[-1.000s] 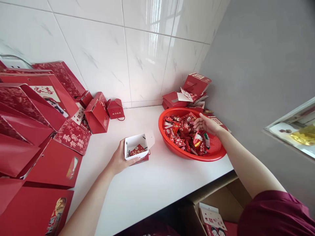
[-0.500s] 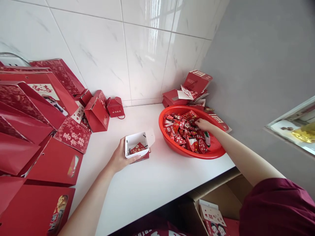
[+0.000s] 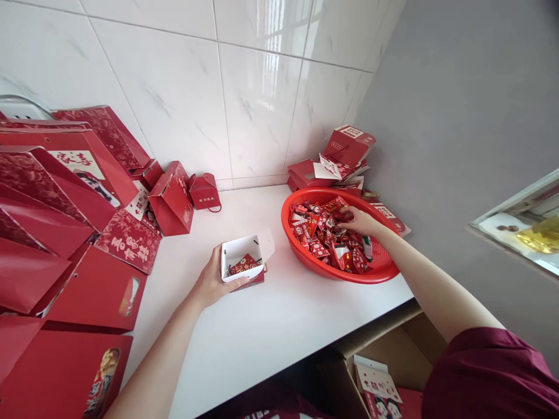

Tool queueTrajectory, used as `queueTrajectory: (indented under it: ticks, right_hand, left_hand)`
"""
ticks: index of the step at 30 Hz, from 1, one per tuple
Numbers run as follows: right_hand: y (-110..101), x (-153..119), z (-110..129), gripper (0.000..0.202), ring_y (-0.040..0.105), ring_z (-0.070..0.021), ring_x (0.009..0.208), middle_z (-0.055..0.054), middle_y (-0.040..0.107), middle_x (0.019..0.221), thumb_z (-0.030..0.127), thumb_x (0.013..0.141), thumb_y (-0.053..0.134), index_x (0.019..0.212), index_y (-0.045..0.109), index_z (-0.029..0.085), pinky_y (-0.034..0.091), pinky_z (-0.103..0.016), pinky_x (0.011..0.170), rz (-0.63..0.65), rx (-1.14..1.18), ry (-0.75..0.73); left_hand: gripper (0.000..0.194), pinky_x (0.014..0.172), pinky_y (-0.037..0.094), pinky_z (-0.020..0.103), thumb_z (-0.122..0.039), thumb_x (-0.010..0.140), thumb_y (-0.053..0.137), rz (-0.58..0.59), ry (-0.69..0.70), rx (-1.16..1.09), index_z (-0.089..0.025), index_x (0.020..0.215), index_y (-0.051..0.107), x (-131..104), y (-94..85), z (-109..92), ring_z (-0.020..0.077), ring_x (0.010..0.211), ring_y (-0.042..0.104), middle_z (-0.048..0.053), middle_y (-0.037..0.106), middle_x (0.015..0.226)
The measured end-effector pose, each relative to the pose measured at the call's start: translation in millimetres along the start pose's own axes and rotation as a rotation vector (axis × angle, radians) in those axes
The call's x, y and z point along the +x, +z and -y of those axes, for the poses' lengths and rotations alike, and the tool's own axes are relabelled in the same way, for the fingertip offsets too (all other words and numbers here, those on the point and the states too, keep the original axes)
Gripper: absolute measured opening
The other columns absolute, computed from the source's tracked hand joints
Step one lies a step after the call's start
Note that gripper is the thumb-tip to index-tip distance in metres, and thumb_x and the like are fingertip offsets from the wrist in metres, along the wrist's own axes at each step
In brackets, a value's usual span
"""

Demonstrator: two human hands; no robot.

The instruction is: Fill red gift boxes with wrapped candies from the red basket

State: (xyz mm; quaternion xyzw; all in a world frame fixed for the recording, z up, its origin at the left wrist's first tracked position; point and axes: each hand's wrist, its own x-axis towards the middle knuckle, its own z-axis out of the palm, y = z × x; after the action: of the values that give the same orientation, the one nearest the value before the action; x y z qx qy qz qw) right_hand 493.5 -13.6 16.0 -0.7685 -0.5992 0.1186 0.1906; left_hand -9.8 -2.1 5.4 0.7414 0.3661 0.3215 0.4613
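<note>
My left hand [image 3: 213, 279] is closed around a small red gift box [image 3: 251, 280] with a white inside, its top flaps up. In the box lies a red printed packet [image 3: 244, 263]. My right hand [image 3: 360, 222] is inside a red plastic basket [image 3: 290, 250], over a heap of small red wrapped packets [image 3: 321, 238]. Its fingers are apart and bent down, with the tips touching the packets. Nothing shows clearly held between them.
Red folded boxes [image 3: 96, 285] cover the table's left side. A small closed red box [image 3: 204, 192] stands near the tiled wall. Behind the basket lie more red cartons [image 3: 347, 145]. Below the table edge, a cardboard box [image 3: 406, 343] holds printed cards.
My right hand has shifted slightly left over the packets, and its fingers have spread from a closed shape. The left hand and its gift box have stayed in place.
</note>
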Motion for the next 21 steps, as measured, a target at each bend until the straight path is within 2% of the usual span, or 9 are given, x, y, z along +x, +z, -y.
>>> queueTrajectory:
  ticks: [2,5,8,11,13,16,19,21]
  right_hand:
    - [-2.8,-1.0,2.5,0.068,0.060,-0.0283,0.116,-0.011,0.063,0.127,0.045,0.070,0.077,0.127,0.055,0.017,0.045,-0.039,0.103,0.008,0.061,-0.032]
    - [-8.9,-5.0,10.7,0.074,0.058,-0.0303,0.119,-0.012,0.060,0.132,0.043,0.067,0.080,0.131,0.054,0.017,0.045,-0.041,0.104,0.118,0.121,-0.018]
    - [-15.8,-10.0,19.6,0.082,0.059,-0.0317,0.119,-0.013,0.060,0.134,0.034,0.064,0.082,0.137,0.051,0.017,0.046,-0.043,0.104,0.217,0.126,0.002]
    - [-24.0,-13.7,24.8,0.087,0.058,-0.0299,0.120,-0.014,0.059,0.134,0.026,0.064,0.080,0.143,0.044,0.017,0.050,-0.040,0.099,0.240,0.229,-0.013]
    - [-30.9,-16.9,29.1,0.085,0.061,-0.0286,0.117,-0.016,0.063,0.128,0.022,0.066,0.078,0.143,0.044,0.015,0.053,-0.038,0.094,0.203,0.307,0.012]
    - [-42.2,-28.6,48.0,0.069,0.065,-0.0283,0.110,-0.013,0.071,0.112,0.022,0.068,0.077,0.133,0.054,0.016,0.052,-0.039,0.094,0.017,0.296,0.027]
    - [-49.2,-51.3,87.8,0.050,0.067,-0.0275,0.106,-0.008,0.073,0.109,0.029,0.072,0.076,0.120,0.064,0.022,0.052,-0.040,0.095,-0.150,0.293,-0.078]
    - [-48.3,-69.2,121.4,0.042,0.069,-0.0257,0.097,-0.007,0.074,0.103,0.034,0.076,0.074,0.115,0.066,0.022,0.055,-0.039,0.089,-0.146,0.395,-0.148]
  left_hand:
    - [0.077,0.092,0.055,0.045,-0.039,0.071,0.081,-0.002,0.002,-0.008,-0.024,0.132,0.036,0.0,0.1,-0.8,0.0297,0.116,0.060,0.010,0.057,0.127]
    - [0.076,0.093,0.055,0.045,-0.038,0.073,0.080,0.009,0.007,-0.032,-0.025,0.132,0.035,0.0,0.3,-1.0,0.0295,0.118,0.060,0.010,0.057,0.129]
    - [0.075,0.094,0.055,0.045,-0.038,0.073,0.080,0.009,0.005,-0.040,-0.025,0.132,0.035,-0.2,0.6,-0.6,0.0292,0.119,0.059,0.010,0.057,0.130]
    - [0.076,0.092,0.057,0.044,-0.038,0.072,0.080,0.006,-0.008,-0.059,-0.025,0.132,0.035,-0.5,0.9,0.2,0.0303,0.119,0.060,0.011,0.057,0.130]
    - [0.077,0.091,0.057,0.046,-0.038,0.070,0.081,-0.007,-0.013,-0.063,-0.025,0.132,0.036,-0.4,1.1,1.2,0.0317,0.118,0.060,0.011,0.058,0.129]
    - [0.077,0.094,0.055,0.050,-0.037,0.068,0.083,-0.028,-0.006,-0.058,-0.025,0.130,0.038,-0.1,1.2,2.6,0.0329,0.116,0.061,0.011,0.060,0.128]
    - [0.076,0.094,0.055,0.049,-0.038,0.068,0.083,-0.030,-0.004,-0.066,-0.025,0.129,0.039,-0.3,1.8,1.6,0.0325,0.116,0.062,0.011,0.061,0.127]
    - [0.075,0.092,0.056,0.048,-0.038,0.069,0.082,-0.020,-0.005,-0.080,-0.025,0.129,0.039,-1.1,2.4,-0.6,0.0316,0.116,0.062,0.011,0.060,0.128]
